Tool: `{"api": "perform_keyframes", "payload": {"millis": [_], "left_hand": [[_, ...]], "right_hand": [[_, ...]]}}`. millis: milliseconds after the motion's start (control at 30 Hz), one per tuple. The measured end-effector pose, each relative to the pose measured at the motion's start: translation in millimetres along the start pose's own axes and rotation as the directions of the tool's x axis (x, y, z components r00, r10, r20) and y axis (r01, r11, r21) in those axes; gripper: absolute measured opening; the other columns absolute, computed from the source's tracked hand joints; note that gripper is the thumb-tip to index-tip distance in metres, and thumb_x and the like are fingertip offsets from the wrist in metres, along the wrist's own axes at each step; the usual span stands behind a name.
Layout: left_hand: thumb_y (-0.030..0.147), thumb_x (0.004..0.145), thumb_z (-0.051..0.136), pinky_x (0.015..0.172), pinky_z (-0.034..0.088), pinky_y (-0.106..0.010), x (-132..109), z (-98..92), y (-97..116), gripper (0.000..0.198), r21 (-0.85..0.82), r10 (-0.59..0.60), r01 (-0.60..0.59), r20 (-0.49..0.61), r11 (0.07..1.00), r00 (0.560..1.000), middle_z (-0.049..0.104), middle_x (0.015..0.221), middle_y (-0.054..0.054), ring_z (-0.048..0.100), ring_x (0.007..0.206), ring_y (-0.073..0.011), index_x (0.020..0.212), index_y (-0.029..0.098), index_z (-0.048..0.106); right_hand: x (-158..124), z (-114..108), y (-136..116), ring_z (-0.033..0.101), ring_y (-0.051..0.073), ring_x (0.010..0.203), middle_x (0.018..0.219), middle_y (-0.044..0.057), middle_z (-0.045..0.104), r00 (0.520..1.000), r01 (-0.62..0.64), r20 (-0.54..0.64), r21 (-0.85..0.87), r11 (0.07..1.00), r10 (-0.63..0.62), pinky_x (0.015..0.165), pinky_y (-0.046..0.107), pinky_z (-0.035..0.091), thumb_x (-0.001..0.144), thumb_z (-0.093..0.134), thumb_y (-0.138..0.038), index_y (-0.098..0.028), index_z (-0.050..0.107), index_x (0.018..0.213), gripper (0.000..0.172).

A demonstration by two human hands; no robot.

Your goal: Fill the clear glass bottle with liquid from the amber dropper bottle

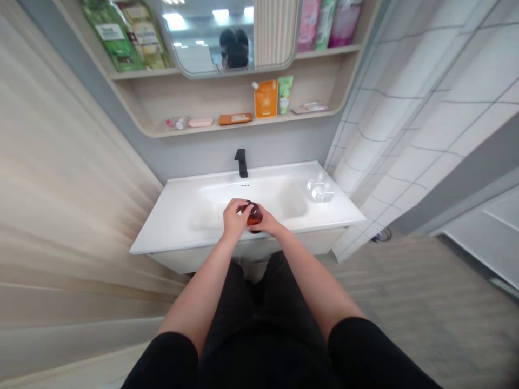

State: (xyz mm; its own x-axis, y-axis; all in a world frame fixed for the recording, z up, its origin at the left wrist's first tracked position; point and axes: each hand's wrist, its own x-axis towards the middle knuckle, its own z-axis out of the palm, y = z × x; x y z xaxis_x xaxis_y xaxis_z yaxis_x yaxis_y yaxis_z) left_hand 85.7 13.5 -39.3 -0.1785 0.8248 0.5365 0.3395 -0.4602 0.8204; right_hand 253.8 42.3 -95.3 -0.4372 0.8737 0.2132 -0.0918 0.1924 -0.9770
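Note:
Between my two hands, over the front edge of the white sink, is a brown, see-through bottle with a dark top. My right hand is wrapped round the bottle's side from the right. My left hand closes on the bottle's dark top from the left, thumb and fingers bent around it. The fingers partly cover the top, so its exact shape is hidden. A black faucet stands behind the basin, apart from both hands.
Clear plastic containers stand at the counter's right. Above, a shelf holds an orange pouch, a green tube, a pink soap bar and an orange packet. A mirror hangs between bottles. Curtains flank both sides.

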Motion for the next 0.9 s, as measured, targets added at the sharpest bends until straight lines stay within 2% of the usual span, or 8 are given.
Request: {"api": "perform_keyframes", "payload": {"millis": [133, 200, 333, 433, 533, 633, 800, 900], "left_hand": [[0.039, 0.089, 0.086, 0.101, 0.067, -0.048, 6, -0.5, 6, 0.017, 0.086, -0.013, 0.008, 0.059, 0.996, 0.998, 0.081, 0.104, -0.007, 0.078, 0.099, -0.0261, 0.094, 0.026, 0.075], [0.033, 0.093, 0.079, 0.108, 0.065, -0.05, 11, -3.6, 6, 0.012, 0.065, -0.017, 0.007, 0.155, 0.998, 0.988, 0.084, 0.112, -0.007, 0.08, 0.106, -0.027, 0.104, 0.027, 0.078], [0.026, 0.096, 0.067, 0.121, 0.059, -0.053, 20, -11.8, 1, 0.042, -0.137, -0.021, 0.069, 0.321, 0.988, 0.947, 0.079, 0.143, -0.011, 0.079, 0.129, -0.0282, 0.138, 0.026, 0.07], [0.025, 0.091, 0.072, 0.118, 0.061, -0.053, 22, -17.7, -4, 0.052, -0.16, -0.047, 0.103, 0.321, 0.982, 0.946, 0.075, 0.149, -0.014, 0.082, 0.123, -0.0289, 0.143, 0.025, 0.066], [0.021, 0.089, 0.068, 0.116, 0.063, -0.053, 22, -22.8, -4, 0.051, -0.153, -0.004, 0.059, 0.338, 0.986, 0.941, 0.077, 0.143, -0.014, 0.081, 0.125, -0.0289, 0.14, 0.025, 0.068], [0.022, 0.088, 0.073, 0.111, 0.066, -0.051, 20, -25.0, -3, 0.049, -0.067, 0.008, 0.014, 0.323, 0.998, 0.946, 0.078, 0.141, -0.014, 0.08, 0.128, -0.031, 0.136, 0.025, 0.071], [0.027, 0.097, 0.065, 0.117, 0.062, -0.052, 18, -23.9, -6, 0.039, -0.128, 0.022, 0.021, 0.328, 0.992, 0.945, 0.078, 0.14, -0.013, 0.081, 0.127, -0.0281, 0.136, 0.024, 0.07], [0.03, 0.09, 0.078, 0.109, 0.067, -0.049, 19, -20.7, -10, 0.048, -0.119, -0.007, 0.044, 0.291, 0.992, 0.957, 0.076, 0.137, -0.013, 0.081, 0.124, -0.0292, 0.138, 0.025, 0.07]], "right_hand": [[1, 1, 1, 0.075, 0.026, 0.108, 0.122, 0.005, 0.078, 1.0, 0.019, -0.011, -0.001, 1.0, -0.019, 0.106, 0.049, 0.062, 0.063, 0.101, -0.035, -0.025, 0.062, 0.139, 0.086], [1, 1, 2, 0.074, 0.027, 0.109, 0.123, 0.005, 0.077, 1.0, 0.016, -0.025, -0.017, 1.0, -0.016, 0.108, 0.049, 0.061, 0.062, 0.102, -0.035, -0.025, 0.062, 0.139, 0.088], [2, -1, 4, 0.074, 0.027, 0.109, 0.123, 0.005, 0.077, 1.0, 0.009, -0.007, -0.042, 0.999, -0.01, 0.11, 0.05, 0.06, 0.061, 0.103, -0.036, -0.025, 0.061, 0.145, 0.094], [2, -1, 3, 0.074, 0.027, 0.111, 0.126, 0.005, 0.077, 1.0, 0.021, 0.005, -0.041, 0.999, -0.021, 0.111, 0.05, 0.059, 0.061, 0.104, -0.036, -0.025, 0.06, 0.148, 0.098], [1, -1, 2, 0.074, 0.027, 0.112, 0.126, 0.006, 0.077, 1.0, 0.012, 0.012, -0.013, 1.0, -0.012, 0.112, 0.05, 0.059, 0.061, 0.103, -0.035, -0.025, 0.059, 0.15, 0.1], [0, 0, 1, 0.074, 0.028, 0.113, 0.125, 0.005, 0.078, 1.0, 0.01, 0.014, 0.01, 1.0, -0.011, 0.112, 0.051, 0.059, 0.062, 0.103, -0.035, -0.025, 0.06, 0.15, 0.098], [-1, 0, 2, 0.075, 0.028, 0.113, 0.126, 0.005, 0.078, 1.0, 0.009, 0.002, 0.015, 1.0, -0.009, 0.111, 0.049, 0.06, 0.061, 0.103, -0.033, -0.026, 0.061, 0.15, 0.098], [-1, 0, 2, 0.075, 0.028, 0.113, 0.127, 0.006, 0.078, 1.0, 0.003, 0.008, 0.029, 1.0, -0.003, 0.11, 0.048, 0.061, 0.062, 0.102, -0.033, -0.025, 0.061, 0.151, 0.098]]}}
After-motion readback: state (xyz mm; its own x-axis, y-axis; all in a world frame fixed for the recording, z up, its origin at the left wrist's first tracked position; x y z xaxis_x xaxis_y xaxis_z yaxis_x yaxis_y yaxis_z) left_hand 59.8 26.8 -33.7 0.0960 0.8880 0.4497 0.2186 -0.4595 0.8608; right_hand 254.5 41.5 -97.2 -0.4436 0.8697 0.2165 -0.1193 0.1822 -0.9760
